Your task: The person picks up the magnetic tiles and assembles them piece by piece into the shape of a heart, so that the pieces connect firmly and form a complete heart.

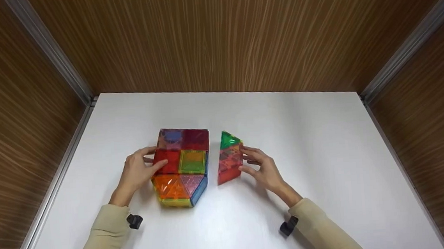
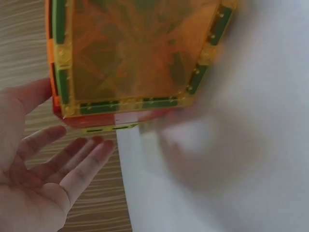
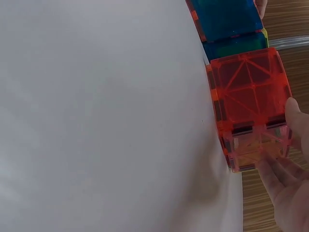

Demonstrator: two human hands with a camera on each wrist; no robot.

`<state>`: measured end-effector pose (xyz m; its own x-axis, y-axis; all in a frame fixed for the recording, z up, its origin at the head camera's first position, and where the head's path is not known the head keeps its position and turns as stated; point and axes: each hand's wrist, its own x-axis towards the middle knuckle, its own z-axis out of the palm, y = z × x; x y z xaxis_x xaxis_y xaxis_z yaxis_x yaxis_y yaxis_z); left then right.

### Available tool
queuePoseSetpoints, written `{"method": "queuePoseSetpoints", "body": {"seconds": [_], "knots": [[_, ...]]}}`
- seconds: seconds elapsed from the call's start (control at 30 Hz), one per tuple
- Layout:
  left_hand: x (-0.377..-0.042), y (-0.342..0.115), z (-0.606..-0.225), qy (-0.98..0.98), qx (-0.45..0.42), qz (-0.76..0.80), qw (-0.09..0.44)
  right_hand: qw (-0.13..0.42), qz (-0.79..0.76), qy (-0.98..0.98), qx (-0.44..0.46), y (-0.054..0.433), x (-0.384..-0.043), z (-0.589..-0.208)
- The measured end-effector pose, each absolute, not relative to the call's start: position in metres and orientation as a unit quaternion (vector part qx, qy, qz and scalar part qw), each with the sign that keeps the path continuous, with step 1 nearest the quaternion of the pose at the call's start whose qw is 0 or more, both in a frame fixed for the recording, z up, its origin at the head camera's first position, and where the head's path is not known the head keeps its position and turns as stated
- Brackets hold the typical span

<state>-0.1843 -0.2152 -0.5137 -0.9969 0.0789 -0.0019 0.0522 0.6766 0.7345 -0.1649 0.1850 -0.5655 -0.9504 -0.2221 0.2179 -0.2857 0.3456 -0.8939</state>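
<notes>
A block built of translucent magnetic tiles (image 1: pixel 191 139) stands on the white table, with red, orange, pink and yellow-framed tiles on top. My left hand (image 1: pixel 136 170) holds its left side, thumb over a red tile and fingers along the side. In the left wrist view, the block's yellow end (image 2: pixel 130 58) shows above the spread fingers. My right hand (image 1: pixel 262 166) grips a smaller magnetic-tile piece (image 1: pixel 230 173), green at its far end and red at its near end, a small gap to the right of the block. In the right wrist view, thumb and fingers straddle this red piece (image 3: pixel 248 89).
The white table (image 1: pixel 304 134) has wood-grain panels (image 1: pixel 215 35) behind it and at both sides. Metal rails (image 1: pixel 50 46) run along the corners. Small black devices (image 1: pixel 135 221) are worn at both wrists.
</notes>
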Motion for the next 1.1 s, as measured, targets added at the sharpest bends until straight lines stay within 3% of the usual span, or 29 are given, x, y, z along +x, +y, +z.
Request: {"method": "queuePoseSetpoints", "body": {"seconds": [0.47,0.77,1.1], "knots": [[-0.185,-0.195,-0.516,0.914,0.011,0.405,0.033,0.017,0.544,-0.821,0.173,0.172,-0.173,-0.568],[-0.181,-0.164,-0.521,0.909,0.004,0.418,-0.004,0.045,0.542,-0.821,0.173,0.184,-0.173,-0.57],[-0.155,-0.128,-0.528,0.884,0.005,0.465,-0.035,0.057,0.577,-0.807,0.108,0.206,-0.178,-0.573]]}}
